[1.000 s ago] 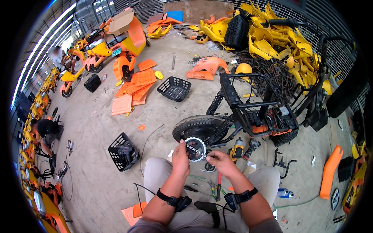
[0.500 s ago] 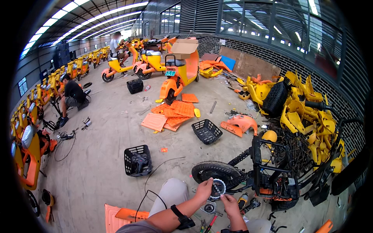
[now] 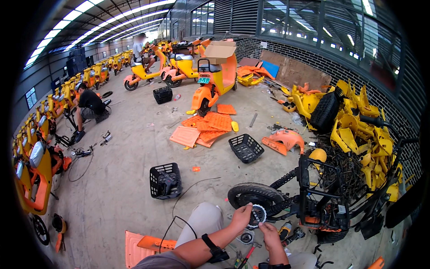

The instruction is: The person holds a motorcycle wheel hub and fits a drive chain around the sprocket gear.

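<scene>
Both hands, left (image 3: pixel 242 216) & right (image 3: pixel 270 234), pinch a round toothed sprocket (image 3: pixel 257 214), silver w/ dark centre, by the wheel (image 3: pixel 255 195).

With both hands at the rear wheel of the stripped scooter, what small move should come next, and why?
Probably steady the toothed silver disc with the left hand while the right hand works on it. The left hand's fingers already sit on the disc at the hub of the black-tyred rear wheel, and the right hand is just below it. Whether either hand holds a tool is too small to tell.
</scene>
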`<action>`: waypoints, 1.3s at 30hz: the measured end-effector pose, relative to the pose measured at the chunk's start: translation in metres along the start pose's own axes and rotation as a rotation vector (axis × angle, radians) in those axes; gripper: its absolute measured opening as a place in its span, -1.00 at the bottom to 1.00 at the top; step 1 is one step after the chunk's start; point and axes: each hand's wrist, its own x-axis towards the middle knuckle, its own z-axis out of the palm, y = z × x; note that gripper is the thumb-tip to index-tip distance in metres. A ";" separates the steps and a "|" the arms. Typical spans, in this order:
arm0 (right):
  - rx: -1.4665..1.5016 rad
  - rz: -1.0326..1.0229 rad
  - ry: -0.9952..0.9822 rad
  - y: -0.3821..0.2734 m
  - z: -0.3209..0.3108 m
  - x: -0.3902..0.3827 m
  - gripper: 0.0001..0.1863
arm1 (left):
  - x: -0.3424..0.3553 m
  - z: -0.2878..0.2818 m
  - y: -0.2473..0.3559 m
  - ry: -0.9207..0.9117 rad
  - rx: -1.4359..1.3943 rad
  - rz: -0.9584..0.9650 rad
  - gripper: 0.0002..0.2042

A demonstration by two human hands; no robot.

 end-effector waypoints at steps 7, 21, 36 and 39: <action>0.083 -0.011 -0.028 0.004 0.002 -0.002 -0.78 | 0.005 -0.005 -0.013 -0.024 0.039 0.047 -0.60; 0.175 0.063 0.049 0.027 -0.001 -0.004 -0.67 | -0.005 -0.004 -0.010 -0.040 0.015 0.063 -0.61; 0.191 0.055 -0.002 0.006 0.002 0.010 -0.84 | 0.010 0.005 -0.001 0.028 0.101 0.045 -0.56; 0.224 0.079 -0.074 0.008 -0.003 0.020 -0.86 | 0.024 0.004 -0.012 0.069 0.212 0.112 -0.54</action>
